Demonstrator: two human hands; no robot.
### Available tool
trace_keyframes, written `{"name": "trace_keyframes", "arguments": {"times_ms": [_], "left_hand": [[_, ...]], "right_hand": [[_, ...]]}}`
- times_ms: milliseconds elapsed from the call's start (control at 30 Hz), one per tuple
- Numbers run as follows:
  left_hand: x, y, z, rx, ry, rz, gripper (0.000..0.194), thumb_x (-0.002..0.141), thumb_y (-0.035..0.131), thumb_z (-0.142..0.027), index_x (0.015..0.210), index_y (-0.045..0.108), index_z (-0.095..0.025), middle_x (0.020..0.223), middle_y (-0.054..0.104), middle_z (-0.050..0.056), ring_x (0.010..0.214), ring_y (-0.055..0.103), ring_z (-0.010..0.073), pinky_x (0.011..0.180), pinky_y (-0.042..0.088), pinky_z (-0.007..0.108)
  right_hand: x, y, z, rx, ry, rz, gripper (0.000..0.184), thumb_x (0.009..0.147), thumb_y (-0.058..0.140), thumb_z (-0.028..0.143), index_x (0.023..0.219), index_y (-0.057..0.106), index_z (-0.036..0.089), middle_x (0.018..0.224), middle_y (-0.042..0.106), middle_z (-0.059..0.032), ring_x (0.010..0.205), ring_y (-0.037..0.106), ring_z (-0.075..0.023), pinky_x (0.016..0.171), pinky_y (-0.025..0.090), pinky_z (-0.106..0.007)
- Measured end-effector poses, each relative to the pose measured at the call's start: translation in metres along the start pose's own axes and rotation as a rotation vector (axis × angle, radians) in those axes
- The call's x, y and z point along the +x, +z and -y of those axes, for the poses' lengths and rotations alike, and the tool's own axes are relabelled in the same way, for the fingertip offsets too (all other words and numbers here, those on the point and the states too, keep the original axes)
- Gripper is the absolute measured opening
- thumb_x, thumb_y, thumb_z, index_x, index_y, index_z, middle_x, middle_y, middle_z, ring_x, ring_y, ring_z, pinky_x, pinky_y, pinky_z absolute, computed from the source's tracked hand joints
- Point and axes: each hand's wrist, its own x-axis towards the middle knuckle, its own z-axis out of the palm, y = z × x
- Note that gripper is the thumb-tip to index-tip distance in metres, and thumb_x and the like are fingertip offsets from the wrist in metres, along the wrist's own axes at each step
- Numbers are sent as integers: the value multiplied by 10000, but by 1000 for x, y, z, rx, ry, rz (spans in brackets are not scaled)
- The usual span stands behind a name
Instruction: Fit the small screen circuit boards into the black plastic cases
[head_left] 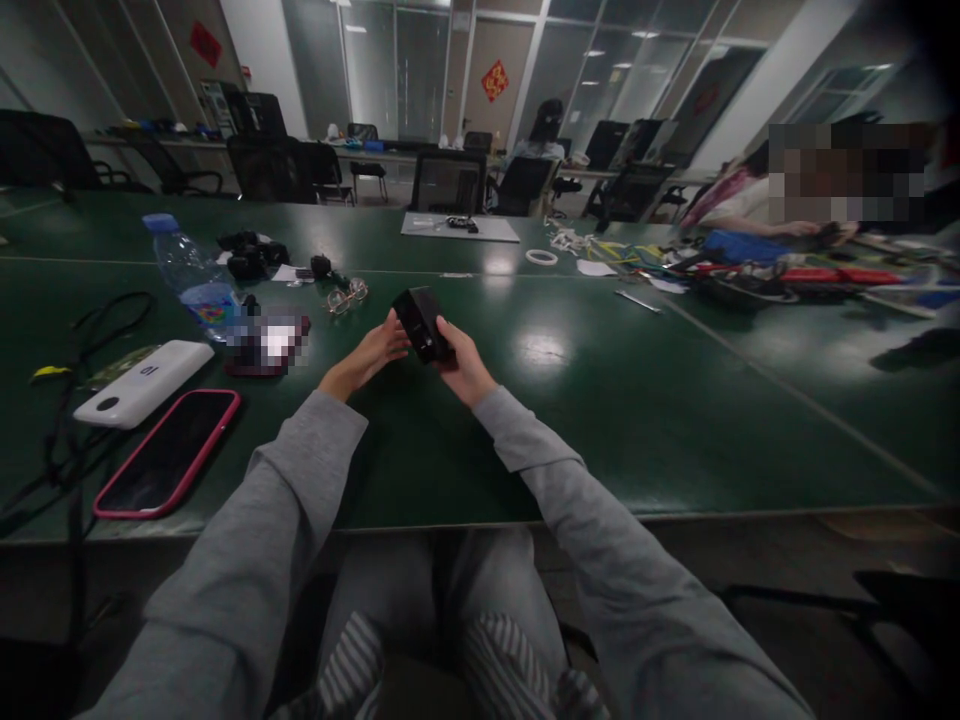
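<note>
A small black box (420,318) is held above the dark green table (600,400), a little in front of me. My right hand (463,362) grips its lower right side with fingers wrapped round it. My left hand (375,350) touches the box's left edge with its fingertips. Both arms wear grey sleeves. What the box contains is hidden.
On the left lie a phone in a pink case (169,452), a white power bank (142,383), a water bottle (191,275), black cables (67,440), glasses (346,296) and black gear (251,255). A person (750,205) sits at the far right among cluttered tools. Office chairs (450,180) line the far edge.
</note>
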Motion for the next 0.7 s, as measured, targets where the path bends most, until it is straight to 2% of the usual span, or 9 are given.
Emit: {"name": "trace_keyframes", "arguments": {"times_ms": [67, 133, 267, 367, 500, 600, 700], "left_hand": [[-1, -1, -1, -62, 0, 73, 622, 866, 418, -713, 1092, 630, -174, 1054, 671, 111, 999, 620, 225, 879, 486, 374], [-2, -1, -2, -88, 14, 83, 580, 850, 487, -689, 1034, 642, -162, 991, 670, 96, 962, 620, 215, 868, 484, 373], [-7, 2, -5, -63, 9, 91, 478, 771, 705, -530, 1029, 645, -132, 1009, 659, 89, 946, 615, 192, 887, 471, 370], [-10, 6, -8, -52, -18, 111, 449, 728, 771, -426, 1023, 652, -110, 1068, 656, 107, 965, 612, 189, 922, 453, 376], [-10, 8, -8, 8, -29, 136, 419, 734, 760, -400, 1011, 663, -102, 1084, 667, 120, 973, 620, 198, 959, 434, 400], [-10, 8, -8, 106, -24, 136, 431, 724, 758, -402, 1030, 665, -113, 1087, 674, 113, 989, 622, 208, 978, 424, 416], [-9, 7, -7, 210, -8, 128, 473, 681, 793, -380, 1059, 661, -129, 1095, 673, 98, 1022, 614, 218, 988, 413, 415]], "right_hand": [[0, 17, 6, 232, 100, 21, 469, 856, 549, 635, 1086, 619, 233, 1047, 677, -51, 1071, 617, -236, 912, 550, -395], [-2, 21, 8, 423, 187, 19, 344, 873, 581, 540, 1024, 616, 233, 1044, 677, -42, 1075, 615, -218, 931, 552, -371], [-9, 13, 6, 671, 345, -28, 190, 902, 583, 399, 967, 609, 222, 977, 677, -32, 989, 627, -180, 884, 575, -326], [-12, 7, 4, 761, 404, -57, 151, 906, 591, 351, 962, 610, 211, 897, 677, -19, 878, 634, -153, 799, 590, -294], [-12, -4, -1, 637, 425, -1, 201, 913, 596, 382, 965, 626, 190, 852, 683, -24, 808, 639, -148, 725, 578, -269], [-11, -14, -6, 443, 364, 95, 305, 882, 628, 472, 977, 638, 182, 854, 683, -29, 802, 642, -151, 708, 564, -263], [-11, -20, -9, 321, 289, 124, 383, 800, 718, 504, 998, 625, 190, 899, 680, -23, 791, 638, -136, 714, 552, -254]]}}
